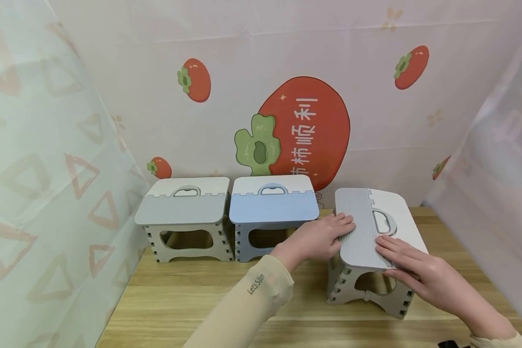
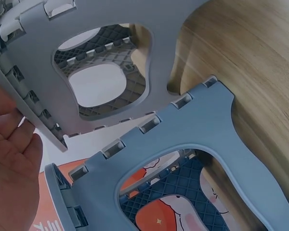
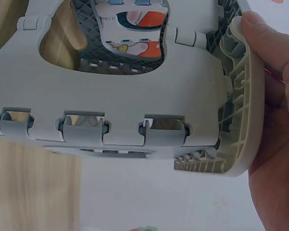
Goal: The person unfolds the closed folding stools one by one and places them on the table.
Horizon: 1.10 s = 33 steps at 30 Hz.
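A grey-and-white folding stool (image 1: 360,227) stands unfolded at the right, turned at an angle, its seat facing up. My left hand (image 1: 319,237) rests its fingers on the seat's left edge. With fairly straight fingers, my right hand (image 1: 417,263) lies over the front right part of the seat, below the carry handle (image 1: 384,222), its thumb at the front edge. In the right wrist view the thumb (image 3: 260,36) touches the seat rim (image 3: 255,115). The left wrist view has the fingers (image 2: 14,127) against the seat edge.
A blue-and-white folding stool (image 1: 274,205) stands unfolded at the back middle, close beside another grey-and-white stool (image 1: 182,208) on its left. All stand on a wood-grain table (image 1: 191,299). Behind hangs a cloth (image 1: 374,121) printed with persimmons; more cloth (image 1: 39,145) borders the left side.
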### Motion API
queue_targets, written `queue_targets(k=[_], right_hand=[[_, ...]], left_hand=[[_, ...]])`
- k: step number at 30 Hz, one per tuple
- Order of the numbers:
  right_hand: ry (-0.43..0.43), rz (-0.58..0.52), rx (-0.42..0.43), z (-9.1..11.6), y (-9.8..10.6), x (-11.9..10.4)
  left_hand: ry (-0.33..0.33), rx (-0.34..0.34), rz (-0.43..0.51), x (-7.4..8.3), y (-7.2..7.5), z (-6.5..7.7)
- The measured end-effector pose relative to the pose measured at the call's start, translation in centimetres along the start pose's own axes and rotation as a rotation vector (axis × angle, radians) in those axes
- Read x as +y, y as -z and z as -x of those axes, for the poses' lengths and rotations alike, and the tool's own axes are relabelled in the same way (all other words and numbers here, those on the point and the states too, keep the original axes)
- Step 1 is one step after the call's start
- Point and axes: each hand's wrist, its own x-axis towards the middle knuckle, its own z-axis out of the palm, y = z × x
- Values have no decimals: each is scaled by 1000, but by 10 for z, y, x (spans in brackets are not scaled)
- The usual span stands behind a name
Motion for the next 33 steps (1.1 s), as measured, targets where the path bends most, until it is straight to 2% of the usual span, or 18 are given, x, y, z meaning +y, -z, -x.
queue_targets(k=[4,8,12,17,25,29,33], right_hand=[[-12,-7,-15,4,2,0],[-31,-3,-47,8,9,1],[-80,-8,-107,11,17,1],[-131,-13,-172,15,25,1],[-90,-20,-150,15,29,5],[-134,-2,-181,14,32,2],[-191,61,-175,13,32,-4]], left_hand=[[-56,14,-39,0,-2,4],[-88,-10,-24,-1,0,7],[-118,-37,-4,-2,0,9],[-151,-33,-13,-1,1,10],[-195,53,-58,0,-3,9],[-229,129,-144,2,-4,9],[-247,226,-239,5,-6,8]])
